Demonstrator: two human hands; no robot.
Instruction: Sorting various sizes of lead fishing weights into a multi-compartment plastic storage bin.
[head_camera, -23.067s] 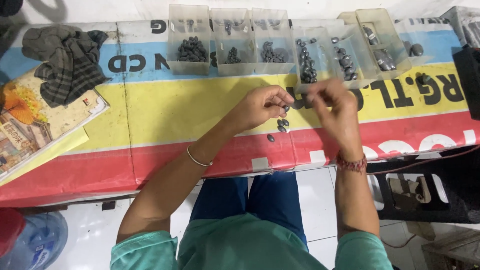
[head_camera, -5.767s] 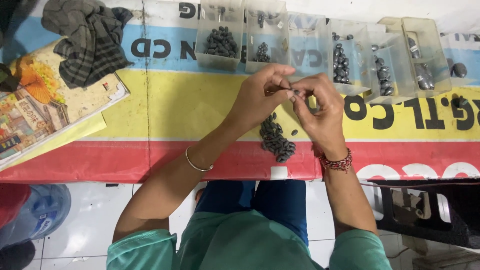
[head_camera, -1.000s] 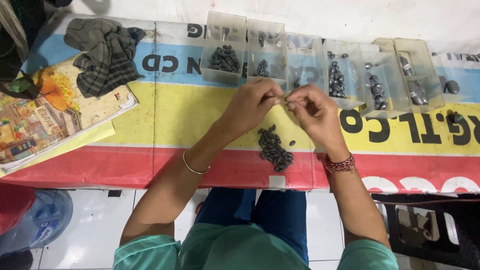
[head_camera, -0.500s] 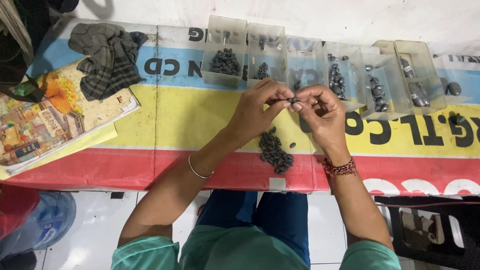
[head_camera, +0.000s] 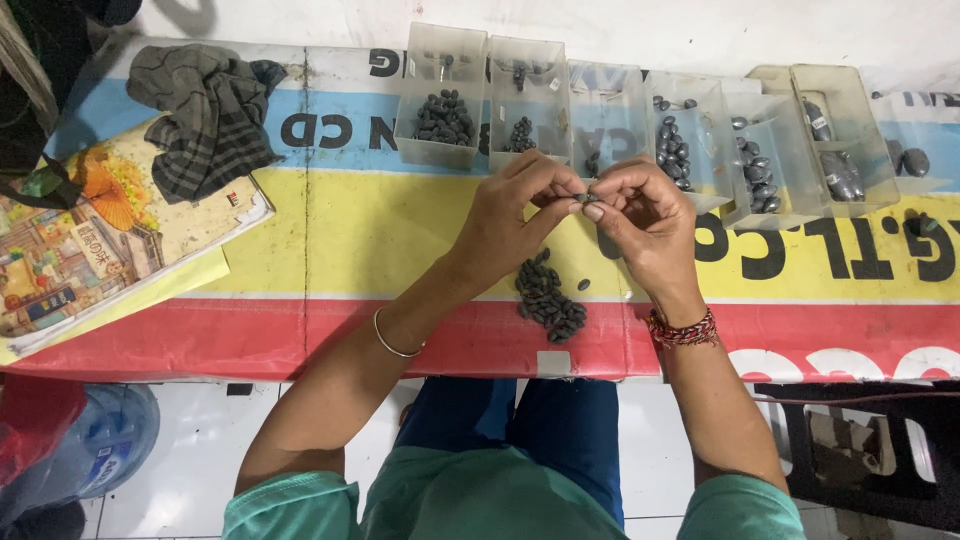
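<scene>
- Biggest first: the long bench, covered in a printed banner of blue, yellow and red stripes, runs under both hands.
- Far off to the left of the left hand lies a colourful illustrated book, and on its upper edge sits a crumpled grey striped cloth.
- Just beyond the hands, a row of clear plastic trays lines the back of the bench, each with dark grey oval lead weights inside.
- Below the hands, nearer the person, a small heap of dark grey oval weights lies on the yellow and red stripes; one loose weight rests just beside the heap, under the right hand.
- The left hand, thin silver bangle on its wrist, is pinched narrow, thumb and forefinger closed.
- The right hand, red beaded bracelet on the wrist, is curled in the same way, fingertips meeting the left ones.
- And the smallest: a single small dark weight is gripped between the fingertips of both hands, lifted off the bench, right above the heap and just short of the trays.
</scene>
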